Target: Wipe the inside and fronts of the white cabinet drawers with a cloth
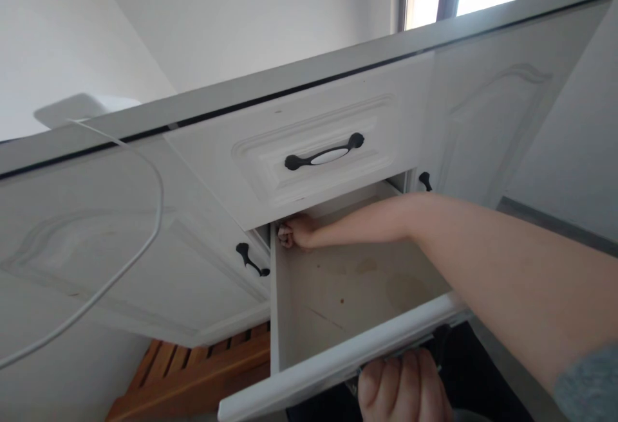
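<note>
An open white drawer (371,338) juts out of the cabinet, with stains and specks on its pale bottom. Reaching in from the right, my right hand (303,231) is closed round a small crumpled cloth (285,235) at the drawer's back left corner, against the side wall. Only part of the cloth shows. At the drawer's front, below its top edge, my left hand (404,386) has its fingers wrapped round the dark handle (440,343), which is partly hidden by them.
Above is a closed drawer (261,177) with a black and white handle. Cabinet doors (116,248) flank it, under a grey countertop edge (290,71). A white cable (157,216) hangs at the left from a white device (72,109). A slatted wooden piece (193,383) stands below.
</note>
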`<action>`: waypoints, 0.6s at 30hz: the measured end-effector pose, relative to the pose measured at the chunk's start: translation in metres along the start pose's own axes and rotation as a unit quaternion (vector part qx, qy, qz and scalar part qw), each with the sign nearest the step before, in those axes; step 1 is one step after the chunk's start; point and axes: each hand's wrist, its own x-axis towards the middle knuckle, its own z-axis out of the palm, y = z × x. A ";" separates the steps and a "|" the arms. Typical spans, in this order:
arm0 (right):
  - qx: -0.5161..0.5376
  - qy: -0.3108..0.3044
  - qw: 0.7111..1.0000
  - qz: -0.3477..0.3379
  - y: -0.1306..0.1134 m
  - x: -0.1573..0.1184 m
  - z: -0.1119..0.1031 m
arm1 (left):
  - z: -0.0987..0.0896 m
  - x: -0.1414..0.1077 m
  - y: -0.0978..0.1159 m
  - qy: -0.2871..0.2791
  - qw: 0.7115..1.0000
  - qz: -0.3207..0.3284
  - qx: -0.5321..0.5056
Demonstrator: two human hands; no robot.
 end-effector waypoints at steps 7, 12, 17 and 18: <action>-0.012 -0.155 0.987 0.031 0.004 -0.047 0.035 | 0.004 -0.010 -0.002 0.027 0.999 0.019 -0.017; 0.046 -0.408 0.912 0.014 0.007 -0.099 0.048 | 0.003 -0.016 -0.002 0.001 1.000 0.018 -0.015; 0.022 -0.417 0.908 -0.028 0.002 -0.093 0.017 | -0.002 -0.018 -0.003 -0.011 1.000 0.017 -0.007; -0.017 -0.378 0.924 -0.055 0.000 -0.087 0.006 | -0.003 -0.017 -0.003 -0.014 1.000 0.016 -0.007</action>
